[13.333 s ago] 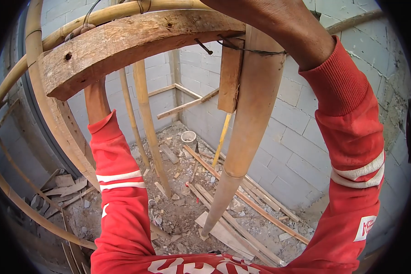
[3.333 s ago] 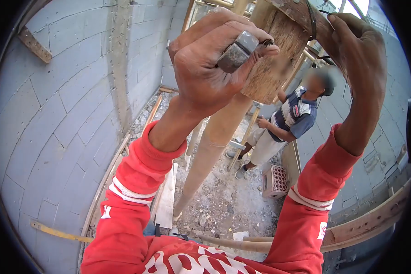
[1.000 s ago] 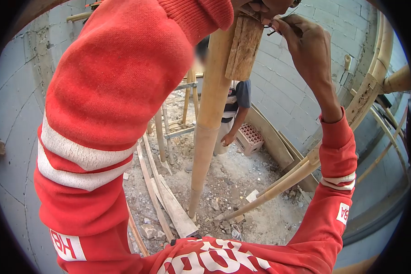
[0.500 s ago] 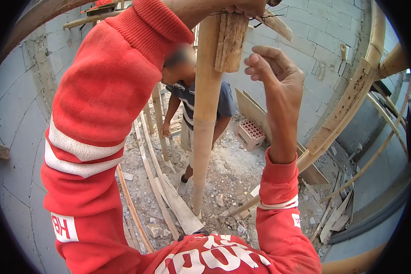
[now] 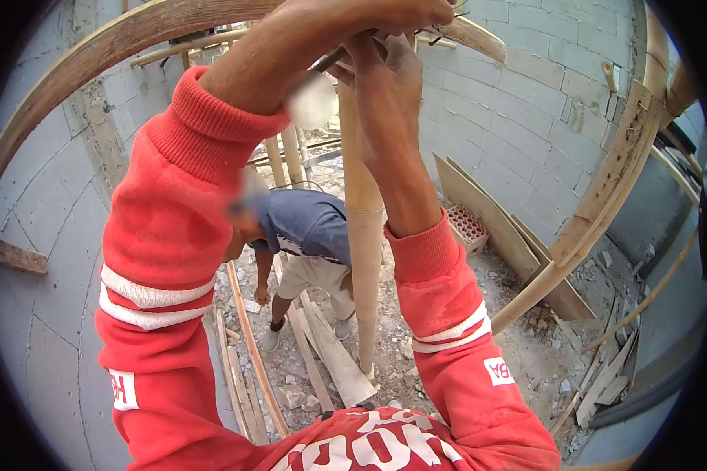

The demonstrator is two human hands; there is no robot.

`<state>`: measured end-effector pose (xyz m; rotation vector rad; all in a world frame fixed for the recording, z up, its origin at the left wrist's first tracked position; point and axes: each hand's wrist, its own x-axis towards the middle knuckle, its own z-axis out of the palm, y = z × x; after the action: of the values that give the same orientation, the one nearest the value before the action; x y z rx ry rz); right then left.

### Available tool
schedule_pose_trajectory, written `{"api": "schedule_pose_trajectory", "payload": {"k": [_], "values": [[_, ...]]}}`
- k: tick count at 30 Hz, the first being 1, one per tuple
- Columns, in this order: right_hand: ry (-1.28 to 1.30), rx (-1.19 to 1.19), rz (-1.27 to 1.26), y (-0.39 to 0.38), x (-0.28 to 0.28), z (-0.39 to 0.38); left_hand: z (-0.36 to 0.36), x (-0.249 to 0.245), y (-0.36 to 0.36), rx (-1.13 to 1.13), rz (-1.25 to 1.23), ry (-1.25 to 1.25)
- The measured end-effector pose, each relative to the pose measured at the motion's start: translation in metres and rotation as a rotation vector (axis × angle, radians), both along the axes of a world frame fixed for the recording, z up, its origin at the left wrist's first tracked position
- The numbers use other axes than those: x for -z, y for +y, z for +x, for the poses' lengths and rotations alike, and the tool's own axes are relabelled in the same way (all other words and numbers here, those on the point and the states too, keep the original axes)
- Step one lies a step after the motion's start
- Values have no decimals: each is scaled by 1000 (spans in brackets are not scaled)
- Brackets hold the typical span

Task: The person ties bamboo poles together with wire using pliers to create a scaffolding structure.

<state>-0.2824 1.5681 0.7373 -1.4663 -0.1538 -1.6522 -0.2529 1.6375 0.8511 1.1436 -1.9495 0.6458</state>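
Observation:
Both arms in red sleeves reach up to the top of an upright bamboo pole (image 5: 363,275). My left hand (image 5: 404,14) is closed at the top edge of the view, with thin dark wire ends (image 5: 457,14) sticking out by its fingertips. Just below it, my right hand (image 5: 389,67) is closed with bent fingers against the pole's upper end. A dark rod-like piece (image 5: 328,60) shows between my left forearm and my right fingers; what each hand grips is mostly hidden. A split wooden piece (image 5: 475,39) juts out to the right of the hands.
A person (image 5: 306,228) in a dark blue shirt bends forward behind the pole. Planks (image 5: 334,357) lie on the rubble floor (image 5: 416,408). Boards (image 5: 503,228) and a red perforated brick (image 5: 467,228) stand by the grey block wall (image 5: 518,118). Curved bamboo (image 5: 597,204) crosses at right.
My right hand has moved up and left from open air to the pole top beside my left hand, and its fingers have closed. The other person has bent down and shifted left.

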Motion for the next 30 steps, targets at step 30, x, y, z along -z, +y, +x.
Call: {"api": "schedule_pose_trajectory", "payload": {"k": [30], "values": [[847, 559, 101, -16, 103, -186, 39, -30, -45, -114, 102, -666]]}}
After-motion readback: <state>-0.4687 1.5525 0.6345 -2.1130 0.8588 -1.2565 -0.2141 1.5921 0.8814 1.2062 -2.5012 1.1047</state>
